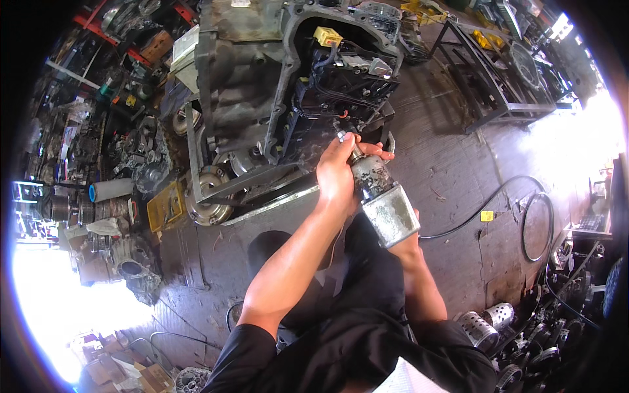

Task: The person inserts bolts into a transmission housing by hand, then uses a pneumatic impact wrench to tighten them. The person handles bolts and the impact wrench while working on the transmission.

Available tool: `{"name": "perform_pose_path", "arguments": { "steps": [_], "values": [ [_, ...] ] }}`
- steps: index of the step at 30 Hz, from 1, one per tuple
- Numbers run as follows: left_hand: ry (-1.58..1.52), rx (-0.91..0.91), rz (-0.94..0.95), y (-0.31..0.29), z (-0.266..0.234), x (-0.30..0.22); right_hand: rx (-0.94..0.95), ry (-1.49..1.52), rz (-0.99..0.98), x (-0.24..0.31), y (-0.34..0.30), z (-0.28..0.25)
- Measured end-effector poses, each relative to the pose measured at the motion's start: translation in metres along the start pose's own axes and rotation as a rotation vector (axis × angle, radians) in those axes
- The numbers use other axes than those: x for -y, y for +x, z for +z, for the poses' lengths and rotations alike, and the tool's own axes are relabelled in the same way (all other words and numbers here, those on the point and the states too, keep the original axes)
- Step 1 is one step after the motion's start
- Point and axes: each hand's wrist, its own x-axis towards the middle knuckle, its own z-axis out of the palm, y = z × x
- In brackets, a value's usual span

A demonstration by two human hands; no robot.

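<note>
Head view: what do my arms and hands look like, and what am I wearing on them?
Your left hand is bare, with no glove. Your right hand also looks ungloved, though its fingers are mostly hidden. The left sleeve and right sleeve are black and short.

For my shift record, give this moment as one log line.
Left hand: gripping power tool by nose; right hand: at rear, partly hidden; tool: pointing toward metal casing; yellow square: on floor

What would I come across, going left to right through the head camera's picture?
Blue-rimmed cylinder, yellow crate, tool, small yellow square, hose loop.
</note>
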Motion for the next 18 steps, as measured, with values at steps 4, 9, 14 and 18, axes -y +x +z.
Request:
{"name": "perform_pose_path", "arguments": {
  "steps": [4,9,14,18],
  "values": [
    [-0.007,-0.001,-0.013,0.008,0.001,-0.003,0.016,-0.005,0.024,-0.006,0.002,0.000],
    [-0.011,0.046,0.006,0.004,-0.002,0.002,-0.004,0.042,0.041,-0.005,-0.002,0.003],
    [0.025,-0.009,-0.019,0.006,-0.002,0.006,-0.012,-0.017,0.073,-0.009,-0.006,0.009],
    [-0.004,-0.032,-0.024,0.006,-0.002,0.004,0.025,0.008,-0.020,-0.011,-0.003,0.001]
  ]
}}
